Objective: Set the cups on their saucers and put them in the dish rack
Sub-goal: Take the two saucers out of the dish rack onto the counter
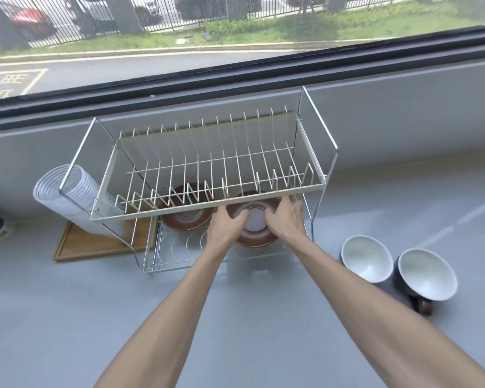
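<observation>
Both hands, left (226, 223) and right (285, 219), fingers gripping saucer (254, 228) edges under dish rack (207, 175) upper tier; cups (366, 259) well apart, rightward.

The dish rack (207, 175) is thin metal wire with a pale, lightly shiny finish, and its side frames look like polished chrome. The two saucers (256, 239) look like glazed brown ceramic, and the two cups (366, 257) have glossy white insides and dark matt outsides. A tray (93, 245) of smooth light wood lies on the smooth, matt grey floor (67, 317), beside a ribbed white plastic hose (67, 191).
</observation>
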`<state>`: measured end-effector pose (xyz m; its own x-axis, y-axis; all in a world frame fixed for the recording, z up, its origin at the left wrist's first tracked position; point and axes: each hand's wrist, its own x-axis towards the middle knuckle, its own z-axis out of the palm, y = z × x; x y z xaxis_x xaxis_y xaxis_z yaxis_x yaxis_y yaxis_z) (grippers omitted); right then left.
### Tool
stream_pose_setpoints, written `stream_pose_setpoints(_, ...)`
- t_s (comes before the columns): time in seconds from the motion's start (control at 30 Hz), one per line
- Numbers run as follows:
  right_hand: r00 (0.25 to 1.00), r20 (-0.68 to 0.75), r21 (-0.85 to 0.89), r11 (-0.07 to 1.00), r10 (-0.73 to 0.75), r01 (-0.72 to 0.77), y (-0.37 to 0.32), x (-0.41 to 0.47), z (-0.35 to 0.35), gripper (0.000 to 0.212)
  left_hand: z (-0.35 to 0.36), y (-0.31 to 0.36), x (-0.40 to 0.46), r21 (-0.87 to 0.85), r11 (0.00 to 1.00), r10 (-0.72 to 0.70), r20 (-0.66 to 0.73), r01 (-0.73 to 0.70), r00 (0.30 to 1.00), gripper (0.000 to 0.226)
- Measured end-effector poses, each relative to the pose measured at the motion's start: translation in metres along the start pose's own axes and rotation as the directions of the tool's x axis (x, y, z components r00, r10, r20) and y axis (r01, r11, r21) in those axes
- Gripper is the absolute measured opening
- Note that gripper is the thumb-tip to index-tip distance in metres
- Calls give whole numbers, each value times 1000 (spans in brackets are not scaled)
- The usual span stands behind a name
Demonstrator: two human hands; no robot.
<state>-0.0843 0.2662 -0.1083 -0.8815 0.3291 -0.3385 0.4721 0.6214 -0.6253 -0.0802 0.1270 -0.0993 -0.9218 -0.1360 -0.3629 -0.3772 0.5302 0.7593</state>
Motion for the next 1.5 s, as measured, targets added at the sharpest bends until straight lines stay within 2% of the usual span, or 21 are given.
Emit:
stream_pose_setpoints(0.17,999,22,10,999,-30,30,13,-32,-6,42,-7,-9,-29,27,999,42,13,-43,999,65)
stream_pose_setpoints(0.37,1000,-8,18,1000,-16,17,28,-73,-22,43,-9,-14,-62,-21,997,80,91,-78,993,65)
stream_pose_setpoints(0.53,999,-41,43,999,-8,10,46,-105,-34,40,-3,-18,-90,-9,994,113,101,-113,988,63)
stream_pose_setpoints(0.67,997,-74,63,998,-2,7,70,-131,-46,38,7,-24,-115,-37,991,130,173,-126,976,60)
stream_pose_setpoints(0.73,991,-124,100,994,47,-34,105,-148,-61,40,29,-20,-138,-21,987,161,270,-162,949,62)
stream_pose_setpoints(0.93,990,-101,150,985,101,-85,153,-173,-61,51,51,-39,-167,-56,989,146,379,-135,914,61)
stream_pose_setpoints(1.1,970,-143,198,966,198,-168,206,-193,-70,27,92,-40,-193,-66,990,141,472,-125,870,60)
stream_pose_setpoints(1.23,941,-169,261,934,294,-245,248,-202,-80,39,129,-37,-209,-107,988,148,517,-108,843,45)
stream_pose_setpoints(1.5,886,-212,330,883,413,-332,306,-205,-97,42,188,-33,-226,-112,990,136,598,-85,790,39)
